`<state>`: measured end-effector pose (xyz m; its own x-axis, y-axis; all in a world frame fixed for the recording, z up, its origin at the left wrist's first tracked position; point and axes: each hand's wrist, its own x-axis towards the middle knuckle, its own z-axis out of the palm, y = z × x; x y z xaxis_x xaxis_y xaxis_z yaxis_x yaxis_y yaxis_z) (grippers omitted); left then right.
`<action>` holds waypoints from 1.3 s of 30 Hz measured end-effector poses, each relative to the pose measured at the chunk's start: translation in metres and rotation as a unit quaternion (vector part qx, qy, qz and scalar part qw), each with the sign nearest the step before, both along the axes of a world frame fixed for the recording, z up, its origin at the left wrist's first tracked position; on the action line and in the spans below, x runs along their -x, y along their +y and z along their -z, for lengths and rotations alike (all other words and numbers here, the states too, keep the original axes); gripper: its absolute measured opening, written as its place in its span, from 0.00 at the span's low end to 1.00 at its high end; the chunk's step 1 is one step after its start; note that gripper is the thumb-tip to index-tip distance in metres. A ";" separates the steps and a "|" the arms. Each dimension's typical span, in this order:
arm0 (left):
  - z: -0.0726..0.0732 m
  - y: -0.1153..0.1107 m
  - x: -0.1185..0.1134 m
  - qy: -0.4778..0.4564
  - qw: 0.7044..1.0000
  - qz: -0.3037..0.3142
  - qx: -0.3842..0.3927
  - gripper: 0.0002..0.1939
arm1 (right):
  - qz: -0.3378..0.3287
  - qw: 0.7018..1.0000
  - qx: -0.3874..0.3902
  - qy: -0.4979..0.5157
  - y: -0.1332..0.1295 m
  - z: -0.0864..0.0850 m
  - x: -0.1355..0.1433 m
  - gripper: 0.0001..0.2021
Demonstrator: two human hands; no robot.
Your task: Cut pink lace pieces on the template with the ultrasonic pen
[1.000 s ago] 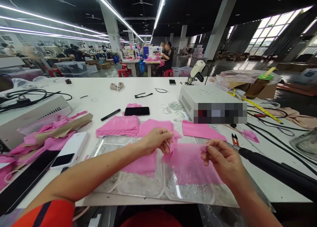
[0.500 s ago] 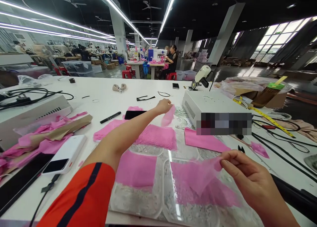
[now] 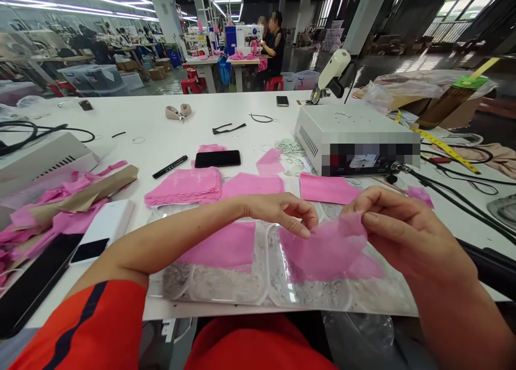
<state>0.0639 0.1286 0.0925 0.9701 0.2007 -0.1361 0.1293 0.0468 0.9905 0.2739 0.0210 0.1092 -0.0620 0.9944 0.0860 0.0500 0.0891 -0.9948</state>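
My right hand (image 3: pixel 397 225) pinches the corner of a sheer pink cloth piece (image 3: pixel 322 251), which hangs over the right part of a clear plastic tray (image 3: pixel 245 292). Just left of it, my left hand (image 3: pixel 288 211) hovers at the edge of that cloth with its fingers bent and apart, holding nothing. Another pink piece (image 3: pixel 226 246) lies flat on the tray's left part. Behind my left forearm are a pink stack (image 3: pixel 185 184) and a pink piece beside it (image 3: pixel 253 184). A folded pink piece (image 3: pixel 328 188) lies in front of the grey box.
The grey box (image 3: pixel 355 122) stands at the back right, with black cables (image 3: pixel 455 198) running right. A black phone (image 3: pixel 217 158), a pen (image 3: pixel 170 166) and a small pink scrap (image 3: pixel 271 161) lie behind the stacks. Pink scraps (image 3: pixel 76 198) and a white device (image 3: pixel 108 225) are at the left.
My left hand has come back from the small scrap near the grey box, leaving it on the table, to beside my right hand. The view has tilted down. My right hand still pinches the sheer cloth.
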 end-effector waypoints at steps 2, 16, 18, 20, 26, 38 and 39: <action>-0.001 -0.006 0.005 0.015 1.000 -0.005 0.020 0.10 | 0.010 1.000 0.006 0.013 -0.004 -0.002 0.004 0.17; 0.017 -0.040 0.011 0.081 0.990 -0.111 0.005 0.10 | 0.112 0.994 0.009 -0.009 -0.032 -0.010 0.003 0.19; 0.017 -0.035 0.014 0.129 0.982 -0.117 -0.065 0.09 | 0.139 0.990 0.010 -0.031 -0.033 0.006 -0.009 0.16; 0.021 -0.031 0.011 0.176 0.963 -0.139 -0.146 0.07 | 0.179 0.981 0.018 -0.069 -0.034 0.031 -0.022 0.14; 0.040 -0.029 -0.005 0.215 0.923 -0.201 -0.247 0.14 | 0.236 0.945 0.084 -0.211 -0.040 0.093 -0.051 0.11; 0.031 -0.045 -0.012 0.289 0.897 -0.201 -0.267 0.23 | 0.250 0.921 0.102 -0.282 -0.022 0.101 -0.064 0.12; 0.032 -0.046 -0.012 0.297 0.894 -0.201 -0.268 0.23 | 0.249 0.920 0.102 -0.286 -0.021 0.101 -0.065 0.11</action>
